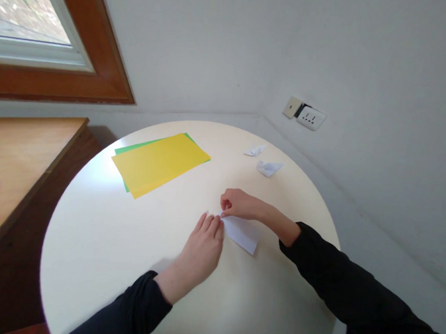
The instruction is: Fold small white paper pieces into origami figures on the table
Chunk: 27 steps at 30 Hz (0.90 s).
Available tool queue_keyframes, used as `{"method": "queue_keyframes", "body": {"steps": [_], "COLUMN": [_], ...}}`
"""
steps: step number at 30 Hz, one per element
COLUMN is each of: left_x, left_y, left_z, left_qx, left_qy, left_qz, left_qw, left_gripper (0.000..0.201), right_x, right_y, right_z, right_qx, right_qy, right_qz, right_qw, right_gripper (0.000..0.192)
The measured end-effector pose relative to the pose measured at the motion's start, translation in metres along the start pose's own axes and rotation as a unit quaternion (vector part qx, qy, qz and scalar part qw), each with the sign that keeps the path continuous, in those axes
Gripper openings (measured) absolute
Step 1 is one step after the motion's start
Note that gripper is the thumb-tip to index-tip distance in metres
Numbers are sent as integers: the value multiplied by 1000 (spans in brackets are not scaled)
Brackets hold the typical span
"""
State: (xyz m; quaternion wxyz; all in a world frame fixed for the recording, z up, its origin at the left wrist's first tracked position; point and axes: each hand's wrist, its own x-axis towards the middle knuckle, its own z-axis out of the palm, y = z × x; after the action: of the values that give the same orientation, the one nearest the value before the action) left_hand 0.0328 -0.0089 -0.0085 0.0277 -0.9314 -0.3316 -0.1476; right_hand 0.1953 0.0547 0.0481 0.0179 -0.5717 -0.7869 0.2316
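Note:
A folded white paper (244, 235) lies flat on the round cream table (97, 238) between my two hands. My left hand (202, 248) lies with its fingers pressed down on the paper's left edge. My right hand (239, 204) has its fingers curled and pinches the paper's upper corner. Both arms wear dark sleeves. Part of the paper is hidden under my hands.
A yellow sheet (160, 163) lies on a green sheet (129, 148) at the table's far side. Two small folded white paper figures, one (254, 150) and another (268, 168), sit at the far right. A wooden desk (14, 157) stands left; a wall socket (310, 117) is on the right wall.

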Motion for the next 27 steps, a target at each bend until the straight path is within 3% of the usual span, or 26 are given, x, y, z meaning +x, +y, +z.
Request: {"method": "queue_keyframes", "body": {"steps": [11, 20, 27], "left_x": [-1, 1, 0], "left_y": [0, -1, 0], "left_z": [0, -5, -4], "left_qx": [13, -9, -9], "left_qy": [-13, -50, -57], "left_qz": [1, -7, -17], "left_qw": [1000, 999, 998], "left_gripper": [38, 38, 44], "right_x": [1, 3, -4], "right_y": [1, 14, 13], "right_z": [0, 3, 7], "right_qx": [12, 69, 95], "right_qy": [-5, -10, 21], "right_qz": [31, 48, 55], "right_qw": [999, 996, 994], "right_gripper": [24, 10, 6]}}
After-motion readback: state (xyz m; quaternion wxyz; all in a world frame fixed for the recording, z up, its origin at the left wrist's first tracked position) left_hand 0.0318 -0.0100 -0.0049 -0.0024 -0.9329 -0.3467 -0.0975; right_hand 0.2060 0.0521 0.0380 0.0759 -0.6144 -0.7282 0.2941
